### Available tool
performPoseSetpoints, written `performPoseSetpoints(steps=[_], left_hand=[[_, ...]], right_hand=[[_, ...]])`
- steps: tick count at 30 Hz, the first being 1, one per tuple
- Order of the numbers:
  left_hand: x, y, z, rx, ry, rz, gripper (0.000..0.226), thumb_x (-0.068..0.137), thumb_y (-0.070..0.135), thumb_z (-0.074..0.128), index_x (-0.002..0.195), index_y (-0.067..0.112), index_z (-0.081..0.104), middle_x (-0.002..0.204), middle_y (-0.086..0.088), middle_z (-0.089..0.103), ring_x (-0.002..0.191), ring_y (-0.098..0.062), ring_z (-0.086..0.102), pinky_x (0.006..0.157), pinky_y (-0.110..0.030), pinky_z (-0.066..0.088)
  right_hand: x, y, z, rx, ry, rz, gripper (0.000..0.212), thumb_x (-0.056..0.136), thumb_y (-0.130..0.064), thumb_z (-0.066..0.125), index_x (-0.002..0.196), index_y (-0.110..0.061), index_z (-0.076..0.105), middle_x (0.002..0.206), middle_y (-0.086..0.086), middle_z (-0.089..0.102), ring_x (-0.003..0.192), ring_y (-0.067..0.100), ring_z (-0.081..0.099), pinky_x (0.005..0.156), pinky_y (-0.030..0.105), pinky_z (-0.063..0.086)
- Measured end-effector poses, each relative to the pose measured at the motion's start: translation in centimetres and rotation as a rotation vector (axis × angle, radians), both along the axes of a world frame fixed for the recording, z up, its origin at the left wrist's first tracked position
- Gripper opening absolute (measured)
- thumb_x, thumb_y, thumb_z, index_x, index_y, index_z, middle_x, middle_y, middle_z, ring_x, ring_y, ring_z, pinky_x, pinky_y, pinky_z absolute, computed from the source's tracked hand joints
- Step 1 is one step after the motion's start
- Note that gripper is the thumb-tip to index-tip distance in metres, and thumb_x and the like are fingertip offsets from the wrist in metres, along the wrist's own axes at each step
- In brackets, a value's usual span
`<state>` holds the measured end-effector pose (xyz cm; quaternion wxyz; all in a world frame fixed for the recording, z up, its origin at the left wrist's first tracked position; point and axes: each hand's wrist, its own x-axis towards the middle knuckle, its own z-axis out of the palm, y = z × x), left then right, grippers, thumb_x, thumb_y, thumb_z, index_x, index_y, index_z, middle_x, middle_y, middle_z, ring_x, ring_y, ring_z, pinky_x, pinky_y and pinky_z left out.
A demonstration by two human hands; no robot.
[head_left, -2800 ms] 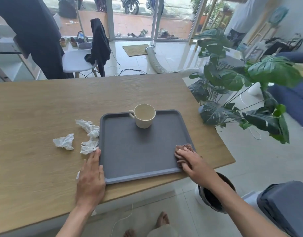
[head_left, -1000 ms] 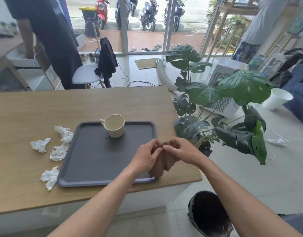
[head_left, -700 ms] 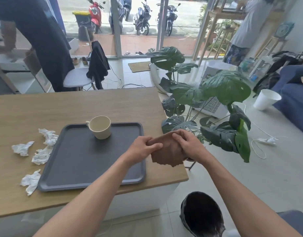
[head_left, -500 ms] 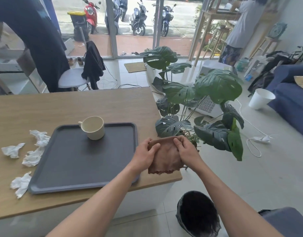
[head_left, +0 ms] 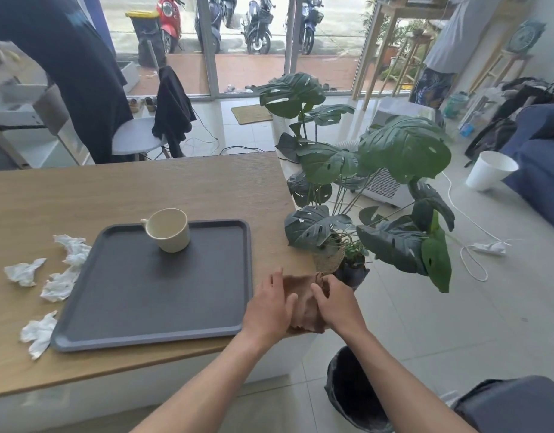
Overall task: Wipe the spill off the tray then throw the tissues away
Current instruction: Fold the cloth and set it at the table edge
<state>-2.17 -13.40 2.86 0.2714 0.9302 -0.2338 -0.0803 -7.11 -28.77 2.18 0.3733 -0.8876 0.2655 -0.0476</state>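
Brown tissue (head_left: 303, 303) sits gripped between left hand (head_left: 267, 310) and right hand (head_left: 335, 304); grey tray (head_left: 138, 301) holds cup (head_left: 169, 229).

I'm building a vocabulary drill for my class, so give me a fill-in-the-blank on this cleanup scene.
1. The left hand and right hand together hold a ___ tissue.
2. The only thing on the tray is the ___.
3. The white tissues lie on the table, to the ___ of the tray.
4. The black bin stands on the ___.
Missing words: brown; cup; left; floor.
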Motion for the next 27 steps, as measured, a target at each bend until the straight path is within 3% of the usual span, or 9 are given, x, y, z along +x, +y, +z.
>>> performPoseSetpoints(steps=[2,5,9,12,14,19,23,25,27], left_hand=[[-0.3,0.3,-0.5,0.142,-0.216,-0.135,0.064,0.092,0.037,0.051,0.145,0.011,0.026,0.136,-0.011,0.041,0.126,-0.031,0.042,0.102,-0.04,0.041],[-0.6,0.3,-2.1,0.197,-0.364,-0.299,0.059,0.089,0.04,0.052,0.141,0.018,0.036,0.148,-0.011,0.039,0.14,-0.033,0.033,0.107,-0.046,0.037],[-1.5,0.2,-4.4,0.286,-0.32,-0.393,0.057,0.096,0.046,0.031,0.147,0.021,0.034,0.157,-0.006,0.028,0.146,-0.029,0.017,0.117,-0.048,0.015],[-2.7,-0.2,-5.2,0.304,-0.262,-0.297,0.056,0.1,0.043,0.019,0.149,0.018,0.031,0.156,-0.008,0.029,0.145,-0.031,0.019,0.111,-0.046,0.016],[-3.3,-0.8,-5.1,0.289,-0.219,-0.239,0.057,0.101,0.041,0.014,0.147,0.016,0.035,0.153,-0.01,0.033,0.143,-0.03,0.022,0.11,-0.047,0.018],[-2.8,-0.9,-4.2,0.295,-0.243,-0.239,0.056,0.092,0.041,0.033,0.142,0.017,0.045,0.147,-0.01,0.044,0.137,-0.029,0.039,0.108,-0.045,0.02],[-2.4,0.4,-4.8,0.249,-0.293,-0.237,0.061,0.1,0.043,0.024,0.152,0.014,0.019,0.16,-0.009,0.015,0.148,-0.027,0.009,0.114,-0.045,0.011],[-2.5,0.5,-5.0,0.274,-0.28,-0.241,0.06,0.101,0.045,0.015,0.151,0.013,0.024,0.159,-0.008,0.019,0.148,-0.028,0.011,0.113,-0.045,0.014],[-2.4,0.4,-5.2,0.271,-0.269,-0.243,0.058,0.101,0.044,0.019,0.15,0.013,0.029,0.158,-0.008,0.022,0.147,-0.028,0.015,0.112,-0.045,0.016]], right_hand=[[-0.3,-0.3,-0.7,-0.056,-0.015,0.008,0.01,0.091,-0.027,0.057,0.096,-0.019,0.06,0.093,-0.002,0.065,0.087,0.018,0.06,0.073,0.031,0.045],[-0.5,-0.7,-0.9,-0.028,-0.077,-0.015,0.03,0.092,-0.017,0.055,0.122,-0.016,0.054,0.114,0.001,0.06,0.105,0.019,0.057,0.09,0.033,0.047],[-0.8,0.0,-1.0,-0.067,-0.074,0.032,0.049,0.098,-0.027,0.044,0.144,-0.014,0.034,0.145,0.001,0.04,0.135,0.016,0.033,0.109,0.028,0.028],[-0.9,1.0,-1.8,-0.1,-0.015,0.163,0.056,0.1,-0.037,0.034,0.151,-0.017,0.021,0.159,-0.002,0.016,0.145,0.008,0.01,0.118,0.029,0.013],[-1.2,1.4,-2.6,-0.117,0.016,0.238,0.055,0.102,-0.039,0.029,0.152,-0.019,0.016,0.161,-0.005,0.004,0.146,0.005,-0.002,0.12,0.031,0.007],[-1.1,1.0,-3.4,-0.147,0.055,0.313,0.055,0.102,-0.044,0.019,0.152,-0.023,0.009,0.159,-0.009,-0.009,0.143,0.002,-0.016,0.12,0.029,0.0],[-1.0,0.8,-3.9,-0.3,0.095,0.414,0.061,0.097,-0.051,0.003,0.151,-0.024,-0.003,0.157,-0.007,-0.018,0.142,0.004,-0.024,0.12,0.033,-0.001],[-1.0,0.7,-4.5,-0.367,0.101,0.431,0.066,0.092,-0.054,-0.009,0.15,-0.023,-0.007,0.157,-0.005,-0.021,0.141,0.006,-0.026,0.12,0.035,0.0],[-1.0,0.5,-4.9,-0.403,0.108,0.432,0.07,0.089,-0.055,-0.017,0.15,-0.022,-0.007,0.158,-0.004,-0.021,0.141,0.007,-0.027,0.12,0.035,0.0]])
